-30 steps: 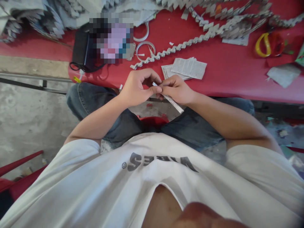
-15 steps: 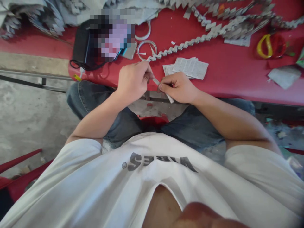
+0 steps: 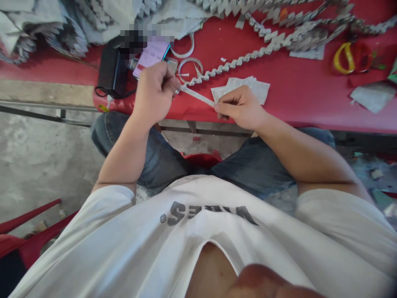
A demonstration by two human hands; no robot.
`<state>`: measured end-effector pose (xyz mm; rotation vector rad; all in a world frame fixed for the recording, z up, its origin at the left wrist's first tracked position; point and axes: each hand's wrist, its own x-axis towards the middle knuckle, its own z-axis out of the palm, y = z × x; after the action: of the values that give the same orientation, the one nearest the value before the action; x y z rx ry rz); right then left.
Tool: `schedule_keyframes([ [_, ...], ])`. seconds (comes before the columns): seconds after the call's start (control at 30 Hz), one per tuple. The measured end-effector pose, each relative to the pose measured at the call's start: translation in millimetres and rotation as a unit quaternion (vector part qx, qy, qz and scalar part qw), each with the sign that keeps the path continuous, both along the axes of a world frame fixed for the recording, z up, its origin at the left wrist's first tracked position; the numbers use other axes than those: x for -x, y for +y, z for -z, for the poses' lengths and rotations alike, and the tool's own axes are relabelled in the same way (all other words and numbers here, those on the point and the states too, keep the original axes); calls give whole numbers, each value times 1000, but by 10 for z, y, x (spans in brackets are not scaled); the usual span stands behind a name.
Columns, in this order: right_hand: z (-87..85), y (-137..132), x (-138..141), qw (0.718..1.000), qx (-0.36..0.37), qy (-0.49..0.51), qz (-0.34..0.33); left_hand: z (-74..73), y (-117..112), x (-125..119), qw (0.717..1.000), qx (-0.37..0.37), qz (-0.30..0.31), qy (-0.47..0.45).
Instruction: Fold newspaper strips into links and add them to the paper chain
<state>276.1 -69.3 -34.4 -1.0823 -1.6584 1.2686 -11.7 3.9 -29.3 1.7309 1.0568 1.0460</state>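
A narrow strip of printed paper (image 3: 198, 96) stretches slantwise between my two hands above the table's front edge. My left hand (image 3: 154, 93) is closed, pinching the strip's upper end. Right beside those fingertips lies the near end of a folded-paper zigzag chain (image 3: 229, 66); whether the fingers also grip it is hidden. At the strip's lower end, my right hand (image 3: 242, 108) pinches it between thumb and finger. Just beyond the right hand, several flat printed paper pieces (image 3: 246, 87) lie in a loose stack.
On the red table (image 3: 297, 91) lie a phone (image 3: 150, 58), a black box-like device (image 3: 108, 72) with a cable, and rolls of tape (image 3: 190, 61). Yellow-and-red-handled scissors (image 3: 344, 58) are at the right, near a paper scrap (image 3: 374, 97). More zigzag chains (image 3: 217, 5) heap along the back.
My hands have moved apart, the left going up and left, the right slightly right. More of the paper strip now shows, stretched out between them.
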Motion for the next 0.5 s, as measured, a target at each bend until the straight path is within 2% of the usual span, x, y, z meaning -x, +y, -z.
schedule_keyframes([
  [0.07,2,13,7,997,1,73,-2,-1,-36,-81,984,78,95,-133],
  [0.1,-2,13,24,993,1,117,-10,-33,-86,-133,966,136,106,-195],
  [0.17,-22,-10,83,979,12,205,-21,-149,-238,-248,918,234,117,-298],
  [0.23,-65,-68,161,960,30,278,-10,-293,-414,-362,853,313,124,-400],
  [0.27,-94,-108,199,950,35,311,2,-358,-491,-413,824,344,120,-434],
  [0.3,-128,-153,233,941,35,336,13,-412,-557,-459,808,360,92,-457],
  [0.4,-234,-288,287,929,22,367,43,-502,-677,-553,789,391,6,-474],
  [0.43,-265,-323,288,928,15,368,54,-515,-700,-568,779,399,-3,-484],
  [0.5,-308,-361,270,928,-1,368,66,-535,-737,-575,753,415,20,-511],
])
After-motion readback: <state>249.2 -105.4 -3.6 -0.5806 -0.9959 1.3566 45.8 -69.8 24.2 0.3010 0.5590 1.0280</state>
